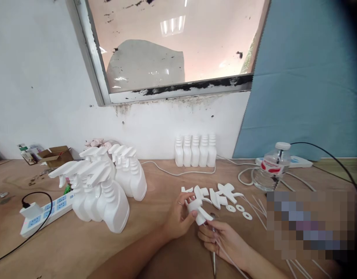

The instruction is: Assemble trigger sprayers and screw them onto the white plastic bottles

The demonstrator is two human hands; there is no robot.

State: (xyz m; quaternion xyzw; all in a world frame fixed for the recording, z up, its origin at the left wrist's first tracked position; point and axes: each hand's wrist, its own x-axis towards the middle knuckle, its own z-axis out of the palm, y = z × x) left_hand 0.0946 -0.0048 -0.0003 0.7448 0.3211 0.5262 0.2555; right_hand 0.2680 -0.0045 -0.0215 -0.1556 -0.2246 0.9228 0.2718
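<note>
My left hand (181, 217) is closed around a white spray trigger head (197, 209), tilted above the table. Just below it, my right hand (220, 238) pinches a thin white dip tube (229, 255), whose upper end meets the underside of the spray head. Whether the tube sits inside the head is hidden by the fingers. A slim metal tool (214, 263) shows behind and below my right hand; I cannot tell if the fingers touch it. Several loose white spray heads (216, 197) lie beyond my hands, with three flat white washers (240, 208) beside them.
Several white spray bottles with heads (114, 201) stand at the left, near a power strip (50, 213). Headless white bottles (195, 151) line the wall. A water bottle (271, 168), cables and more thin tubes (258, 209) are on the right. A cardboard box (56, 157) sits far left.
</note>
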